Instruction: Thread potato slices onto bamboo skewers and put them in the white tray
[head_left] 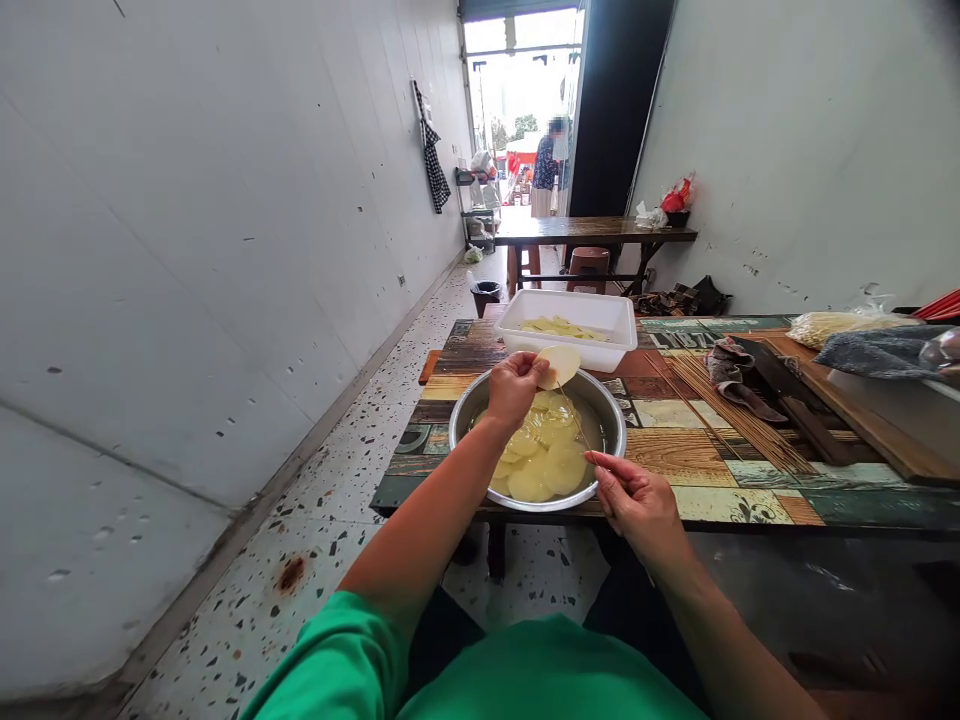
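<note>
Between the fingertips of my left hand [516, 388] is a thin round potato slice [561, 366], held up over the far part of a metal basin [617, 440]. My right hand [636, 495] pinches a thin wooden skewer [576, 420] at the basin's right rim. The skewer slants up and left, its far end meeting the lower edge of the slice; whether it has pierced the slice I cannot tell. In the basin, several pale yellow potato slices [541, 462] lie overlapping in water.
Behind the basin stands a white plastic tub [600, 352] with skewered slices [562, 328]. Loose bamboo skewers [739, 415], a crumpled cloth [739, 378] and a wooden board [870, 410] lie to the right on the patterned table [675, 455]. A person [546, 165] stands by the doorway.
</note>
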